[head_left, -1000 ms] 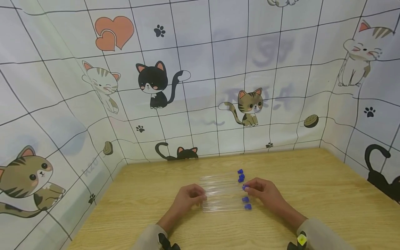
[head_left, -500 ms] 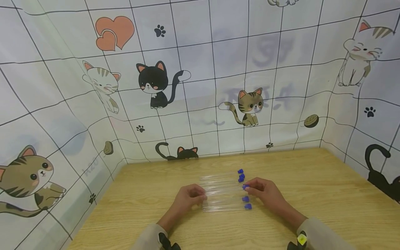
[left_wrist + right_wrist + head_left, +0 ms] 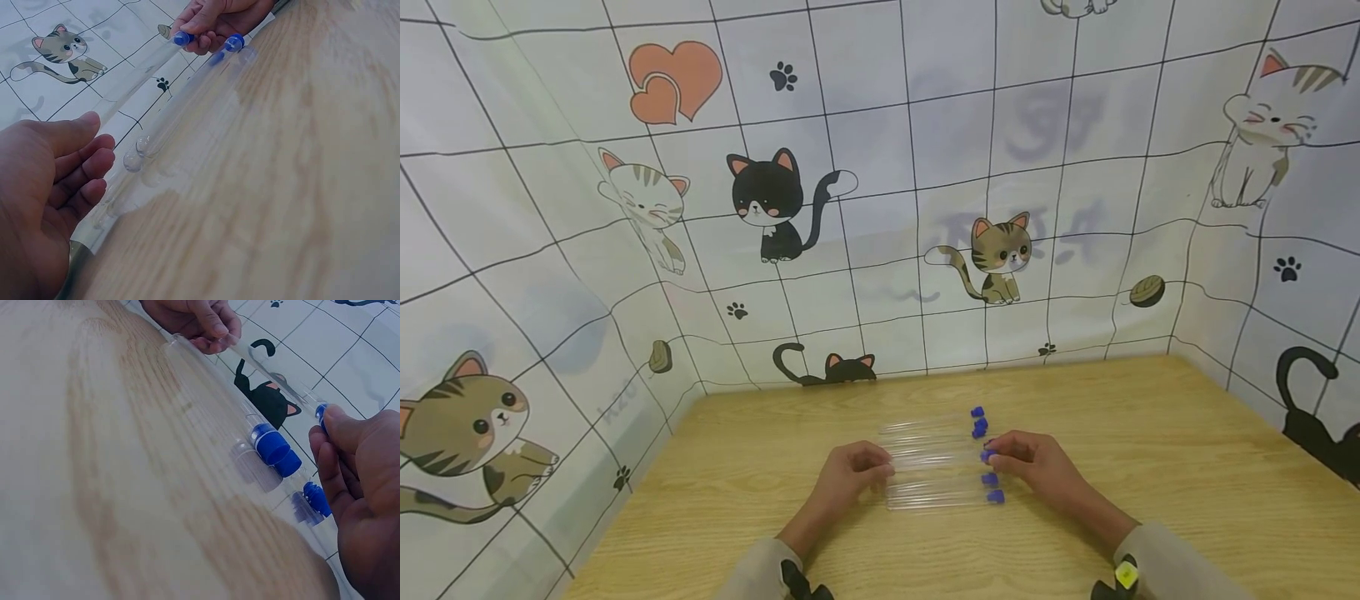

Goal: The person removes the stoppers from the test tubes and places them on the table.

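Note:
Between my two hands, a clear test tube (image 3: 140, 81) with a blue cap (image 3: 321, 416) is held level, raised off the table. My left hand (image 3: 850, 477) pinches its bare end between thumb and fingers. At the other end, my right hand (image 3: 1039, 463) pinches the blue cap. Several more capped test tubes (image 3: 936, 497) lie side by side on the table below, their blue caps (image 3: 995, 497) all toward the right. In the left wrist view, rounded ends (image 3: 132, 160) of two lying tubes show near my left fingers.
The tubes lie on a light wood-grain table (image 3: 760, 433). A white cloth (image 3: 880, 208) with cat prints and grid lines hangs behind the table and along both sides.
The held tube's capped end and my right hand have shifted slightly toward the table's near side. Both hands keep their grip, and the lying tubes stay put.

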